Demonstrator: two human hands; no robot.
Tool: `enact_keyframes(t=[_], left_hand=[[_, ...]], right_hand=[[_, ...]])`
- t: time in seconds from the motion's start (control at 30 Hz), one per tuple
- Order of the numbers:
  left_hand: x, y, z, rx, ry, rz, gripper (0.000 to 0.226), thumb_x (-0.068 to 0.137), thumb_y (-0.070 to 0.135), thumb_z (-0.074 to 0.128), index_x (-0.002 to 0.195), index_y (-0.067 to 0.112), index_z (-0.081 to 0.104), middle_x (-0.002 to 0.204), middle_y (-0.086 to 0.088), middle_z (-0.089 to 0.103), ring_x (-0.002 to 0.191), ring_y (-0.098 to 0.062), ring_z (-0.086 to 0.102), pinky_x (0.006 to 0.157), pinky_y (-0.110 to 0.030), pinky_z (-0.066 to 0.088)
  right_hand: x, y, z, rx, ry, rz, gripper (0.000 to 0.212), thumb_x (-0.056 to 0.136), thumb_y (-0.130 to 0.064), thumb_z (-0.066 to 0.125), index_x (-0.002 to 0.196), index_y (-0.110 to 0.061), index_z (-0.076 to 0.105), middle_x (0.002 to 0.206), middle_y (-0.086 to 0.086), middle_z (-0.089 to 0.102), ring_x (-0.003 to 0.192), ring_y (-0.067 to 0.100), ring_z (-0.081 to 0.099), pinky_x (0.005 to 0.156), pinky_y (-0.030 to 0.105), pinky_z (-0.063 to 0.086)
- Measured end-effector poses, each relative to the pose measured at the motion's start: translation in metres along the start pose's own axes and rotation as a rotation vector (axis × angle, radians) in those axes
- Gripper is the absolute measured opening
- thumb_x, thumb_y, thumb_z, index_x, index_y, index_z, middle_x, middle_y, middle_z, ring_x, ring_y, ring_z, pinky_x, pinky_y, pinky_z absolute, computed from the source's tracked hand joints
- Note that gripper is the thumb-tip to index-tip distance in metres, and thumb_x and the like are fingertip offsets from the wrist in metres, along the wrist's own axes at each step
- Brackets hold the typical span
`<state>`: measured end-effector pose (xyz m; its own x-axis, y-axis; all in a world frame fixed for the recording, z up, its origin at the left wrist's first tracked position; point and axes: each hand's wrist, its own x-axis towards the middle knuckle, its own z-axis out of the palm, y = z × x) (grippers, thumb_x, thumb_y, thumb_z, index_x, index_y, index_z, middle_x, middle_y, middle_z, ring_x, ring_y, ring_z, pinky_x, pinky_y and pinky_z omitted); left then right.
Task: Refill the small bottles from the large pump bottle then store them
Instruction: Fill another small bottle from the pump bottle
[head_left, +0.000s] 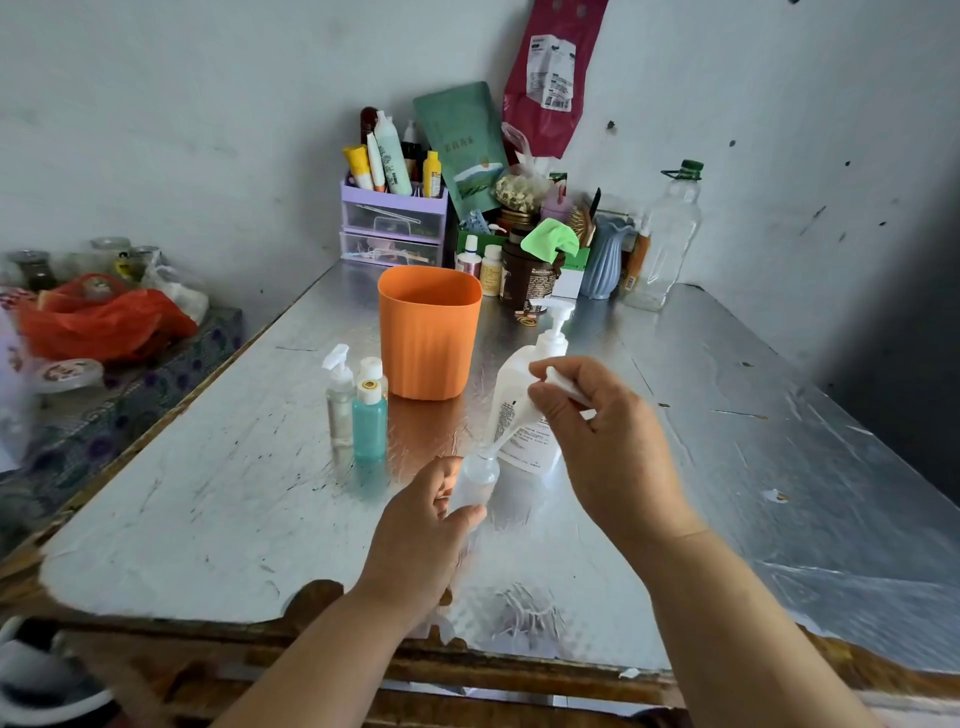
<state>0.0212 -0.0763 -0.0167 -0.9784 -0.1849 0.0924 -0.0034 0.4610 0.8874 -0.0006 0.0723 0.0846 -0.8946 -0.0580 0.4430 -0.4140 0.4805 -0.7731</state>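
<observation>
Both bare forearms reach in from the near edge of the foil-covered silver tabletop (218, 509). Left hand (421, 525) grips a small translucent plastic bottle (475, 480), which stands upright just in front of the large bottle. The thumb curls round its near side and the fingers (441, 470) wrap its left side, so the bottle sits between them with only its neck and right side showing.

Right hand (608, 441) is raised above and to the right. Its thumb and first fingers pinch the wide upper end of a white tapered funnel (519, 415). The funnel slants down to the left, and its narrow tip meets the small bottle's mouth. The remaining fingers are loosely curled beneath.

Directly behind the funnel stands the large white pump bottle (519, 374), its nozzle pointing left. The right hand covers part of its body, and I cannot tell whether they touch.

Well to the left of the hands stand three more small bottles in a tight group: a teal plastic bottle with a white cap (370, 421), a clear spray bottle (340, 400) and a white-capped one (372, 367) behind. A ribbed orange plastic cup (430, 332) stands just beside them on the right. Against the back wall are a lilac drawer organiser (393, 223) and a clear bottle with a green cap (667, 244).
</observation>
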Motion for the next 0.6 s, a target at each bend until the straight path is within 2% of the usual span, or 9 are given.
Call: enact_keyframes(t=[0.1, 0.13, 0.2, 0.27, 0.37, 0.43, 0.53, 0.6], left_hand=[[0.000, -0.001, 0.001, 0.016, -0.025, 0.014, 0.039, 0.093, 0.033, 0.062, 0.130, 0.034, 0.049, 0.130, 0.009, 0.060, 0.118, -0.008, 0.055, 0.094, -0.020, 0.041], [0.000, -0.001, 0.001, 0.028, -0.037, 0.014, 0.039, 0.093, 0.034, 0.061, 0.130, 0.033, 0.049, 0.129, 0.006, 0.060, 0.117, -0.008, 0.056, 0.093, -0.020, 0.041], [0.000, -0.001, 0.002, 0.060, -0.050, 0.016, 0.037, 0.093, 0.036, 0.059, 0.126, 0.024, 0.050, 0.127, -0.003, 0.062, 0.115, -0.014, 0.058, 0.094, -0.026, 0.044], [0.001, 0.000, 0.002, 0.067, -0.053, 0.005, 0.037, 0.093, 0.035, 0.059, 0.123, 0.015, 0.050, 0.126, -0.012, 0.059, 0.116, -0.021, 0.058, 0.095, -0.032, 0.046], [0.002, -0.004, 0.002, 0.046, -0.057, 0.016, 0.042, 0.093, 0.036, 0.060, 0.128, 0.016, 0.049, 0.128, -0.007, 0.061, 0.118, -0.016, 0.057, 0.097, -0.029, 0.045], [0.003, -0.007, 0.002, 0.024, -0.055, 0.035, 0.046, 0.093, 0.037, 0.061, 0.135, 0.021, 0.049, 0.135, 0.003, 0.059, 0.124, -0.012, 0.055, 0.102, -0.028, 0.045], [0.004, -0.007, 0.002, -0.026, -0.046, 0.044, 0.056, 0.091, 0.034, 0.065, 0.143, 0.026, 0.045, 0.143, 0.010, 0.051, 0.131, -0.009, 0.049, 0.108, -0.027, 0.040], [0.004, -0.007, 0.002, -0.044, -0.038, 0.056, 0.058, 0.089, 0.032, 0.067, 0.143, 0.026, 0.045, 0.142, 0.011, 0.052, 0.131, -0.008, 0.049, 0.109, -0.027, 0.040]], right_hand=[[0.001, 0.003, 0.008, -0.076, -0.165, 0.075, 0.016, 0.090, -0.033, 0.062, 0.105, -0.033, 0.066, 0.093, -0.015, 0.069, 0.084, -0.001, 0.061, 0.070, 0.012, 0.045], [0.000, 0.006, 0.012, -0.096, -0.215, 0.097, 0.017, 0.090, -0.033, 0.062, 0.106, -0.035, 0.065, 0.094, -0.017, 0.068, 0.085, -0.003, 0.060, 0.069, 0.009, 0.044], [0.000, 0.011, 0.019, -0.092, -0.277, 0.140, 0.021, 0.089, -0.034, 0.063, 0.110, -0.036, 0.063, 0.097, -0.018, 0.067, 0.086, -0.004, 0.060, 0.064, 0.005, 0.045], [0.002, 0.016, 0.023, 0.022, -0.284, 0.210, 0.026, 0.087, -0.033, 0.067, 0.112, -0.036, 0.062, 0.098, -0.015, 0.069, 0.085, -0.003, 0.063, 0.062, 0.008, 0.047], [0.003, 0.023, 0.025, 0.239, -0.292, 0.308, 0.040, 0.079, -0.029, 0.076, 0.115, -0.037, 0.060, 0.102, -0.011, 0.071, 0.093, -0.002, 0.065, 0.078, 0.016, 0.052], [0.002, 0.030, 0.028, 0.286, -0.322, 0.345, 0.045, 0.076, -0.027, 0.079, 0.115, -0.039, 0.060, 0.105, -0.009, 0.070, 0.101, 0.000, 0.063, 0.086, 0.020, 0.049], [-0.003, 0.036, 0.033, 0.379, -0.322, 0.400, 0.034, 0.079, -0.022, 0.077, 0.109, -0.033, 0.065, 0.098, -0.001, 0.071, 0.092, 0.006, 0.064, 0.084, 0.019, 0.048], [-0.005, 0.037, 0.037, 0.374, -0.309, 0.421, 0.021, 0.081, -0.027, 0.075, 0.101, -0.026, 0.070, 0.094, -0.004, 0.071, 0.086, 0.007, 0.064, 0.079, 0.018, 0.046]])
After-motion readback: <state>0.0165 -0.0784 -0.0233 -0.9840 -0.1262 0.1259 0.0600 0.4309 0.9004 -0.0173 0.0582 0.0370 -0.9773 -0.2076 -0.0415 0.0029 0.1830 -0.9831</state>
